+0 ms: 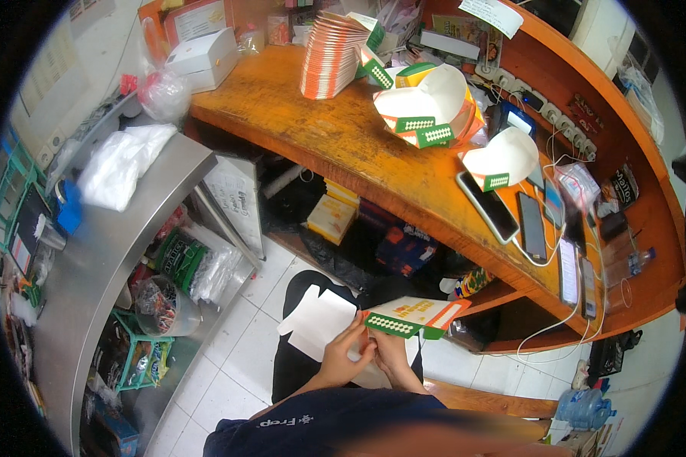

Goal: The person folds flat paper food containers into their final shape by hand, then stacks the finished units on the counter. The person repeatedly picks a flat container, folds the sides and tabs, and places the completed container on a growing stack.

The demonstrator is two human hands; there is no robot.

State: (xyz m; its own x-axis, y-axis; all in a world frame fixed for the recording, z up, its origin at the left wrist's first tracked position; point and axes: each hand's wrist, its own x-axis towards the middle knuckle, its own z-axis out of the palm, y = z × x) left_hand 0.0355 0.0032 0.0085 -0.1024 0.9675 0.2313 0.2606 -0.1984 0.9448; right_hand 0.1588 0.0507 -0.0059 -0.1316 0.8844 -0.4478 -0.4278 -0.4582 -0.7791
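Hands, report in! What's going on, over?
Left hand, right hand: both at printed paper carton, over lap. White cardboard leftward. Wooden counter ahead: carton stack, phones.

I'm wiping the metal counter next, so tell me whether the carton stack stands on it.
No, the carton stack stands on the wooden desk.

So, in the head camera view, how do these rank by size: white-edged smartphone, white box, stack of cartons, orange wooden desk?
1. Orange wooden desk
2. Stack of cartons
3. White box
4. White-edged smartphone

Real sizes may differ.
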